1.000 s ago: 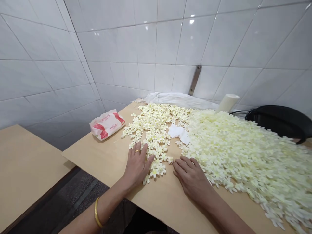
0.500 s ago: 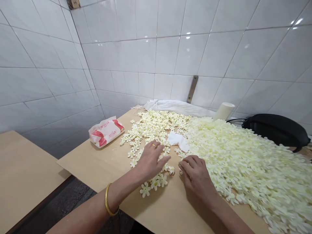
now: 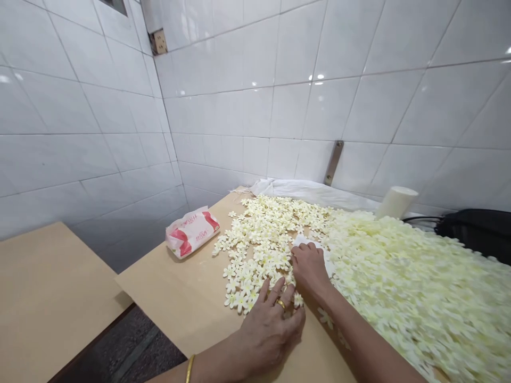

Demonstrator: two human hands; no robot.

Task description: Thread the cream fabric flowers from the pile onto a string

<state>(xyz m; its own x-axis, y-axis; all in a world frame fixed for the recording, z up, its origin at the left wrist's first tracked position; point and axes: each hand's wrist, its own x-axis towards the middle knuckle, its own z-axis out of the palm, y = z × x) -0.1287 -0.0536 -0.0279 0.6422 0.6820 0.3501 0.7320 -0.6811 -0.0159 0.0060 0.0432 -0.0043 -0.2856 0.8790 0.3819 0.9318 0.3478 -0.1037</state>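
Observation:
My left hand [image 3: 273, 324] rests palm down at the near edge of the smaller spread of pale yellow-white artificial flowers [image 3: 239, 282]. Its fingers are apart, and the tips touch the blossoms. Farther forward, my right hand [image 3: 309, 266] has its fingers bent and together beside those flowers, next to a white tissue [image 3: 327, 260] that it partly covers. Its fingertips point down, so whatever is under or between them is hidden. A few single blossoms [image 3: 325, 317] lie on the board beside my right forearm.
A large heap of pale petals [image 3: 399, 276] fills the right side. A red and white tissue pack [image 3: 192, 232] lies left on the board [image 3: 159, 287]. Behind stand a white cylinder [image 3: 396, 202], white cloth [image 3: 311, 191] and a black object [image 3: 479, 230]. Another board [image 3: 51, 298] is at left.
My left hand has come back towards me and down onto the near flowers. My right hand has reached forward to the tissue. The view has shifted, so the scene sits lower and farther right.

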